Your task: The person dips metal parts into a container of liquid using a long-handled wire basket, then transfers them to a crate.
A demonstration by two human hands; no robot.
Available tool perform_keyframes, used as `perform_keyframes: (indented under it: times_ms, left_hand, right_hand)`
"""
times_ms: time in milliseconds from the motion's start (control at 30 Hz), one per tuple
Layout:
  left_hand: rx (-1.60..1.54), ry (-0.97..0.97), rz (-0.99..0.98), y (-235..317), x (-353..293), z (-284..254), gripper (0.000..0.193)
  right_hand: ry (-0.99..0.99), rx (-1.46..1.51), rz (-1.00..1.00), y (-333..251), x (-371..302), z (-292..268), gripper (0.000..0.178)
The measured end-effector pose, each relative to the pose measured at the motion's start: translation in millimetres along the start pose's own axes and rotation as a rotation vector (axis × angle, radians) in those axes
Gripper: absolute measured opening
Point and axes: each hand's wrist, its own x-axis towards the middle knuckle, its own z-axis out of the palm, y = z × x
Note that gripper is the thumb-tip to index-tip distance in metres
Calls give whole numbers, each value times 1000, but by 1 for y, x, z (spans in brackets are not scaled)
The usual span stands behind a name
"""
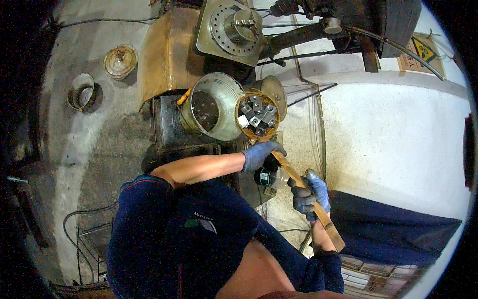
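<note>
Both my hands wear blue-grey gloves and grip a long flat wooden bar [288,167]. My left hand [259,155] is closed around its upper end. My right hand [311,194] wraps it farther down, with the lower end sticking out past the wrist. The bar reaches up to a round brown wicker-like basket [278,125]; whether the two are joined is hidden by my left hand. Several grey metal blocks [256,103] with holes lie in the basket. Touching its left side, a metal bucket [233,82] has dark bits at the bottom.
Beyond the bucket stands a machine with a round chuck [241,27] and a curved tan cover [167,55]. A lidded pot [121,62] and a small pail [82,92] sit on the floor at left. A dark bottle [266,176] is between my hands. A white wall [393,144] rises at right.
</note>
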Motion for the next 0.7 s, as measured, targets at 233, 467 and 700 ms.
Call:
perform_keyframes:
  times_ms: [233,467,700]
  left_hand:
    - [-32,-55,-11,-6,25,-9,15]
    - [-42,38,72,-15,18,-2,15]
    - [363,87,516,-29,30,-17,18]
  right_hand:
    - [-27,-5,-9,-8,1,-9,38]
    - [-28,-32,-50,-7,2,-26,44]
    - [41,-242,-97,-16,8,-40,34]
